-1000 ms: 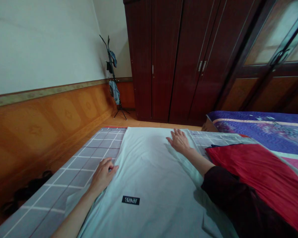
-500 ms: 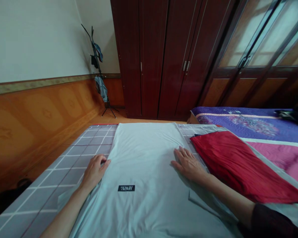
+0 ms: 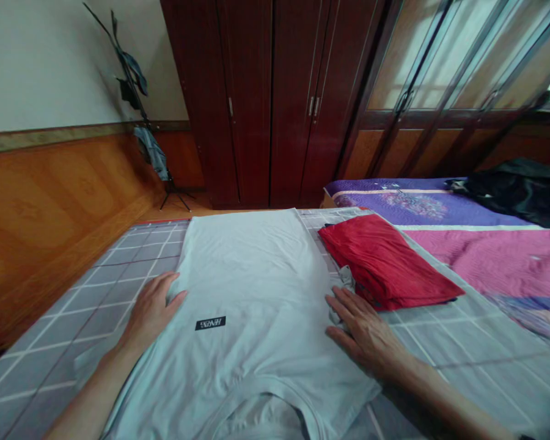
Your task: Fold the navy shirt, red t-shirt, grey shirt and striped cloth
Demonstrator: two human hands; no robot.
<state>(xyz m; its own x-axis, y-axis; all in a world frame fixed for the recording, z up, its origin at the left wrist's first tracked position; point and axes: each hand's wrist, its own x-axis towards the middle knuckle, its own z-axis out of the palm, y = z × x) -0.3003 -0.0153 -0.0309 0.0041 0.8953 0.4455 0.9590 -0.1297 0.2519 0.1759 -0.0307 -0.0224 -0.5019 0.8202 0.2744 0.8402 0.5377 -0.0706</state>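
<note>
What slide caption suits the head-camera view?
Left hand and right hand flank a pale shirt on checked cloth.

A single head-worn view faces forward and down: the pale, round-necked cloth T-shirt (image 3: 256, 275) lies close below, the tall, dark-red wooden wardrobe (image 3: 250, 110) well beyond.

The shirt (image 3: 256, 263) before me looks like thin, matt cloth, lightly wrinkled. I see the red garment (image 3: 380, 263) as creased cloth with a faint sheen. The sheet (image 3: 87, 311) seems smooth, matt cloth; the quilt (image 3: 486, 250) is cloth too, finely rippled. The wardrobe (image 3: 250, 73) looks like glossy wood, its handles (image 3: 310, 106) shiny metal. The upper wall (image 3: 27, 67) is smooth, matt.
</note>
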